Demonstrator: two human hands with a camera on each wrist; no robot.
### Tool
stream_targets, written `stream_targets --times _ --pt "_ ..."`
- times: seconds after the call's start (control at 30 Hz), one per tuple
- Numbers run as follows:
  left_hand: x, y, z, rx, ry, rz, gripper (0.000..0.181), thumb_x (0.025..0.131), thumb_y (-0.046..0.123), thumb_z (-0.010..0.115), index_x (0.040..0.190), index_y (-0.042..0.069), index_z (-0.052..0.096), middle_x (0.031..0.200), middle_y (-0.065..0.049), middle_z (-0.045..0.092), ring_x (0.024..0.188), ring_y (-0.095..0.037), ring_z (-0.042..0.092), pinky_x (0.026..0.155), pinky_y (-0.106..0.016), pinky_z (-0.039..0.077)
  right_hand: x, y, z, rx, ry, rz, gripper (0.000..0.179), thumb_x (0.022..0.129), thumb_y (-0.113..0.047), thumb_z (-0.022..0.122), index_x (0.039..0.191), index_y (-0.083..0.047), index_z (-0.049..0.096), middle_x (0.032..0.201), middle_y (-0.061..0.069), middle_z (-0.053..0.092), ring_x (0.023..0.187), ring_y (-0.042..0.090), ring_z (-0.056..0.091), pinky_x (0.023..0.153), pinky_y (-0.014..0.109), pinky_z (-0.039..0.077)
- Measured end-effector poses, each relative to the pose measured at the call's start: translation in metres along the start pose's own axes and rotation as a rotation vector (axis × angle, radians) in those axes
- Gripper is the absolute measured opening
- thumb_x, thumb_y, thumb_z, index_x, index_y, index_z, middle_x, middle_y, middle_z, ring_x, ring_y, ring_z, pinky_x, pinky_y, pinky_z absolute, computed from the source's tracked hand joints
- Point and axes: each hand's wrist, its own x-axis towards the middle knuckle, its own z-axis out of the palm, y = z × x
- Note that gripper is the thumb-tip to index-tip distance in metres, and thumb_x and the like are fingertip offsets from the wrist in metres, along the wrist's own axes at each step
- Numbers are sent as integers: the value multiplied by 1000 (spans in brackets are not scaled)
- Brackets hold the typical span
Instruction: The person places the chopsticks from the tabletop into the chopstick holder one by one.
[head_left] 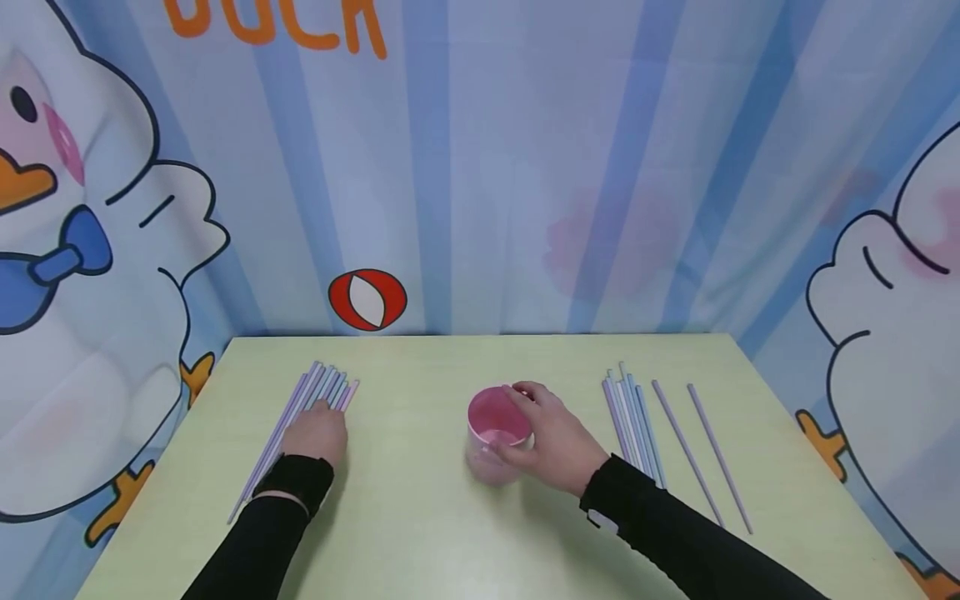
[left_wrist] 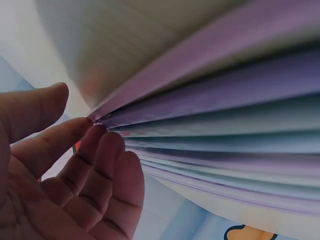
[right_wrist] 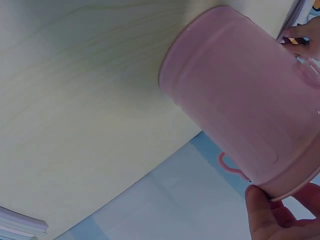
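1. The pink cup (head_left: 491, 467) is near the middle of the tabletop (head_left: 405, 517), about midway between the left and right edges, its mouth facing up. A small pink loop sticks out from its side near the rim. Whether its base touches the wood I cannot tell.
2. The right hand (head_left: 551, 442) reaches in from the right edge's side and holds the cup by the rim; its grip pinches there, thumb on the near part, fingers on the far part.
3. The left hand (head_left: 315, 435) lies over the left bundle of sticks (head_left: 324, 387), near the left edge. Its grip is loose: the left wrist view shows the thumb raised away from the forefinger, with fingertips touching the sticks.
4. That bundle slants from near the far left corner towards the near left one, in purple, white, blue and pink; a pink stick lies on the side facing the cup.
5. The right bundle of sticks (head_left: 630, 417), purple, white and blue, lies between the cup and the right edge.
6. Two loose purple sticks, one (head_left: 687, 452) nearer that bundle and another (head_left: 720, 458) nearer the right edge, lie apart from each other.
7. Beyond the far edge hangs a blue striped backdrop (head_left: 495, 167) with a red-and-white ball (head_left: 367, 300) printed on it.
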Motion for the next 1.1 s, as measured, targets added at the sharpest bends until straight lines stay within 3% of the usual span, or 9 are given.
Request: stream_targets --times 0.27,0.47,0.6,0.77,0.9,1.1 --pt "1 2 7 -25 49 4 18 92 -7 51 88 -6 68 86 -21 58 73 -39 63 58 -55 56 -2 -6 -1 23 -56 -52 83 82 -51 70 147 -7 44 139 9 45 112 21 54 89 35 56" --pt "-3 8 8 -81 100 35 11 93 -8 50 93 -8 61 79 -21 62 73 -39 64 62 -52 56 1 -10 -2 10 -70 -32 94 76 -60 71 146 -3 44 140 11 46 112 23 56 90 37 56" --pt "-2 12 7 -109 95 42 13 96 -9 47 105 -11 56 78 -22 63 73 -39 65 63 -52 56 5 -11 -5 24 -92 -12 95 74 -62 73 143 -2 48 136 10 50 111 23 57 88 38 56" --pt "4 12 8 -185 29 8 24 95 -4 52 118 -11 50 86 -24 65 76 -39 65 68 -52 55 6 -13 -7 75 -118 8 96 71 -61 76 142 -2 49 131 10 53 109 25 59 87 39 57" --pt "9 16 -10 -282 11 -34 49 92 1 59 136 -10 42 104 -26 64 82 -35 62 75 -50 55 7 -14 -7 71 -134 5 96 71 -60 77 142 -1 49 129 11 54 108 24 59 87 38 57" --pt "14 32 -62 -509 136 -13 56 94 10 58 144 -5 37 97 -15 56 75 -27 56 61 -37 54 8 -17 -13 38 -140 10 91 71 -54 79 140 -1 52 125 11 56 107 25 58 85 38 58"
